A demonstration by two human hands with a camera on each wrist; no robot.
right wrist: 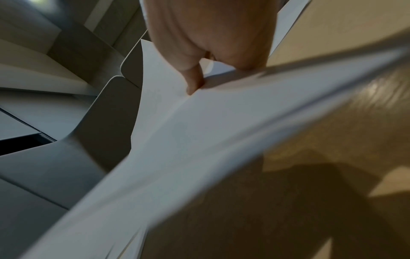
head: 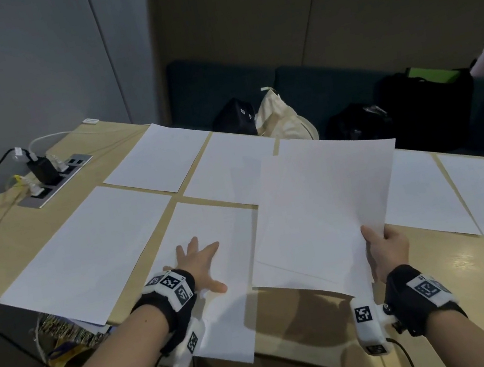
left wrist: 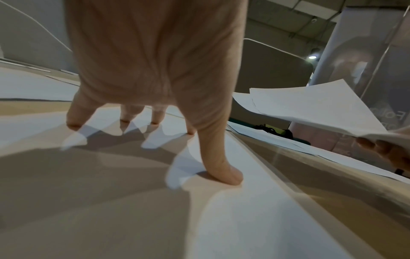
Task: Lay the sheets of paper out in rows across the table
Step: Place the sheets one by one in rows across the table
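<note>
L hand (head: 200,263) flat on sheet (head: 219,284); R hand (head: 386,250) grips stack (head: 324,201).

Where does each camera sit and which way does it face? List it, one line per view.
Head: worn high, looks down at the table; both forearms and hands show.
Left wrist: looks along the left hand, fingers spread flat on a sheet.
Right wrist: looks along the right hand, thumb pinching the stack of paper.
Shared: the stack appears in all three views.
</note>
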